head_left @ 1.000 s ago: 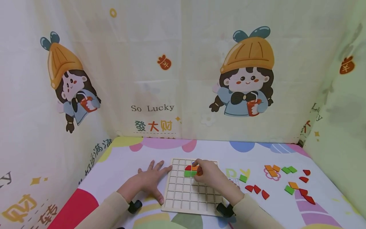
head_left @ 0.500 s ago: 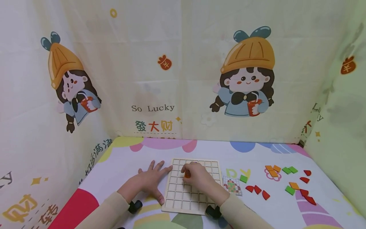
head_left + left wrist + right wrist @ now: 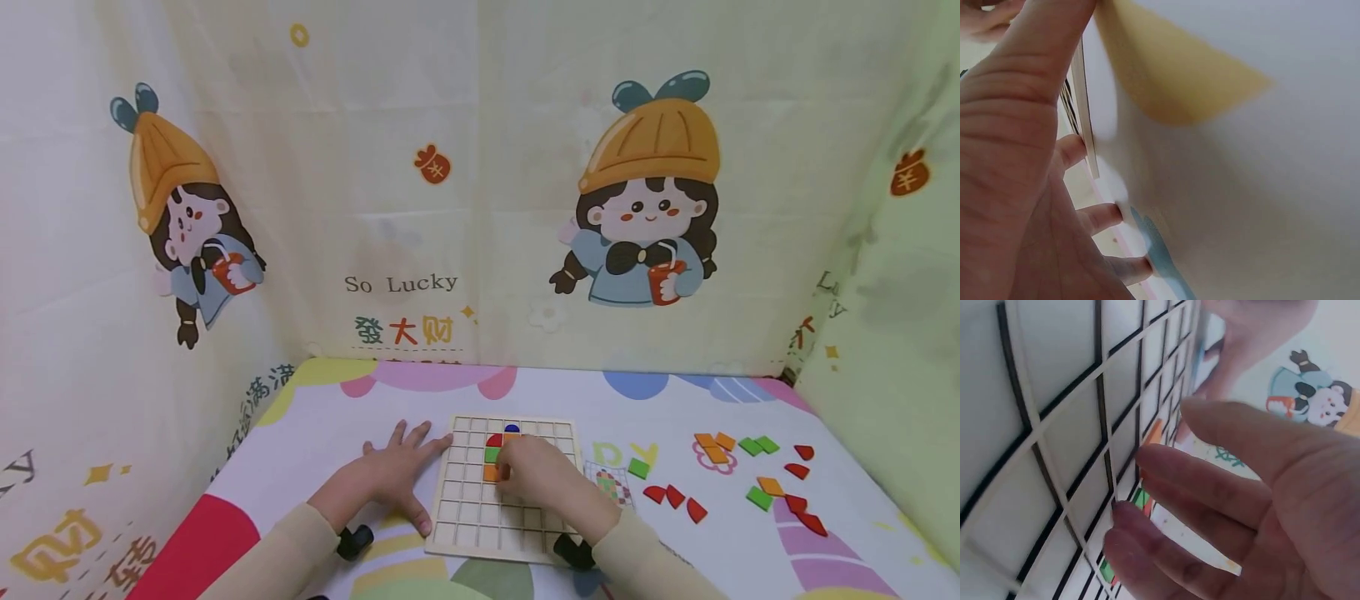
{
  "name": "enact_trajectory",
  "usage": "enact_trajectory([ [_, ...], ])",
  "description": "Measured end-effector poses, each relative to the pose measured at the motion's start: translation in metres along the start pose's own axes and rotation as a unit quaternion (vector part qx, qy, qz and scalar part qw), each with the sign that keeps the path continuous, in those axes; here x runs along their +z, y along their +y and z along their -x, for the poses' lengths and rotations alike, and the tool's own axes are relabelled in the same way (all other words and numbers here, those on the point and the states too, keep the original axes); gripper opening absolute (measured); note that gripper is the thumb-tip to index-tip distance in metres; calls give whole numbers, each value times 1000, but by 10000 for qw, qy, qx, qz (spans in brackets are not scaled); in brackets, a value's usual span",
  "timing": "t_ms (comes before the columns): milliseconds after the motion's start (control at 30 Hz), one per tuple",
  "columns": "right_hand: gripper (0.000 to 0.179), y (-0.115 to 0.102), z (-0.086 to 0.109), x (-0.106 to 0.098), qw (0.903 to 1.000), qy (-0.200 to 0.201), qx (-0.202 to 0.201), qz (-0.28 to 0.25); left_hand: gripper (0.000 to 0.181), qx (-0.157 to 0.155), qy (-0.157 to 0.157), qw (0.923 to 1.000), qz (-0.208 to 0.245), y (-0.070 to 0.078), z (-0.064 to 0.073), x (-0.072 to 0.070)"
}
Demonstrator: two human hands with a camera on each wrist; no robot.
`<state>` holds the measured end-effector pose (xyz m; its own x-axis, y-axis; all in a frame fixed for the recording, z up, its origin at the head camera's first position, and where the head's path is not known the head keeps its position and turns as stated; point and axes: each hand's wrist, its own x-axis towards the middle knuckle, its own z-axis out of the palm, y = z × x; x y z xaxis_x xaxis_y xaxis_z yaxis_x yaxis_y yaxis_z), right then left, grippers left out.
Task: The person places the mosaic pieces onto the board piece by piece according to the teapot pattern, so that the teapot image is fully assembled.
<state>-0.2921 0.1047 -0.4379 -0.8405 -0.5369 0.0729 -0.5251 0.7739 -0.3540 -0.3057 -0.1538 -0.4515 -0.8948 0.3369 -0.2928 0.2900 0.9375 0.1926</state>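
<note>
Left hand (image 3: pixel 393 475) is spread out loose on my printed tablecloth (image 3: pixel 315 425), sitting around 9 o'clock from the wooden grid board (image 3: pixel 465 525). Forefinger tip touches the board's edge, thumb's right by it lower down. On the board, slightly off-centre toward 11, there's an orange square tile (image 3: pixel 490 473). At its 12 is a green square tile (image 3: pixel 491 455), and at 12 from that a red rounded tile (image 3: pixel 493 440). Blue rounded tile (image 3: pixel 512 428) sits at 2 o'clock from the red, with a second orange tile (image 3: pixel 510 437) at its 6, partly blocked by my right hand (image 3: pixel 538 471). That hand's relaxed over the grid, thumb well apart from the fingers and nothing pinched; can't tell if the fingertips touch a tile. Pattern card (image 3: pixel 621 483) is at 3 o'clock off the board, partly under my arm. Single green tile (image 3: pixel 638 467) at its 2, three red quarter-circle pieces (image 3: pixel 675 497) around its 3. From those: orange trio (image 3: pixel 717 455) at 1, then a green pair (image 3: pixel 767 443) at 3 from the trio, a mixed green-orange-red cluster (image 3: pixel 759 497) at the pair's 5, and two more red pieces (image 3: pixel 797 472) at 1 from the cluster.
</note>
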Motion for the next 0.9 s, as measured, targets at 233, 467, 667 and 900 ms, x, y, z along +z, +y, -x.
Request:
enact_trajectory([
  [233,24,7,26,-15,9978,-633,29,179,134,-69,29,10000,-13,1,3,-3],
  [467,32,27,59,-35,9980,-263,523,245,134,-41,13,10000,16,0,2,1],
  [667,34,67,82,-51,9905,542,1031,726,135,-57,-5,10000,57,0,1,1],
  [900,47,125,104,-58,9759,46,1845,1163,135,-40,-34,10000,81,0,1,1],
])
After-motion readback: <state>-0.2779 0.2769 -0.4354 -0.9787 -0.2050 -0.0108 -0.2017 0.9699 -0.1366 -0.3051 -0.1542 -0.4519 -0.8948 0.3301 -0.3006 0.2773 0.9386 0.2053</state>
